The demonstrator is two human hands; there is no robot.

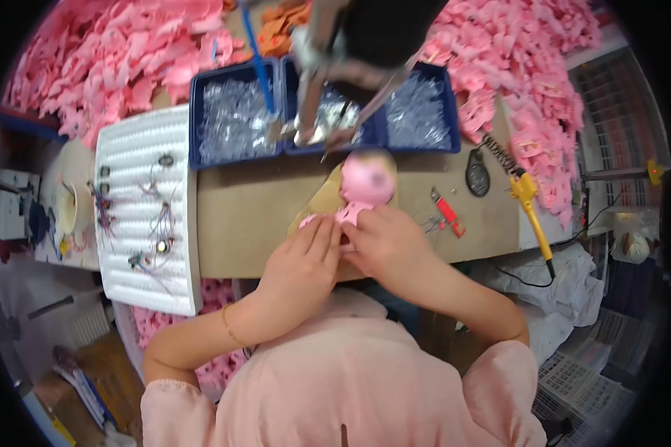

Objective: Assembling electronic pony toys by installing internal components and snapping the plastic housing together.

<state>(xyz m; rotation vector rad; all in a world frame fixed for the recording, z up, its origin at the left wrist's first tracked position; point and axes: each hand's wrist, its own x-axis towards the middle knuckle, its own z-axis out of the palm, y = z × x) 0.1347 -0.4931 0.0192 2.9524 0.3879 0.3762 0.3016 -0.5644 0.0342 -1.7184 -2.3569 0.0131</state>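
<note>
Our left hand point(303, 261) and right hand point(384, 242) clamped together on a pink moulded plastic toy figure point(363, 186), round-headed, glossy, mid-frame.

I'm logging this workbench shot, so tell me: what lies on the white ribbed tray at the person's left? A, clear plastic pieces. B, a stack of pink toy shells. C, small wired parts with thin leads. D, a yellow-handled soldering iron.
C: the white ribbed tray carries small wired parts; both hands hold a pink toy elsewhere.
</note>
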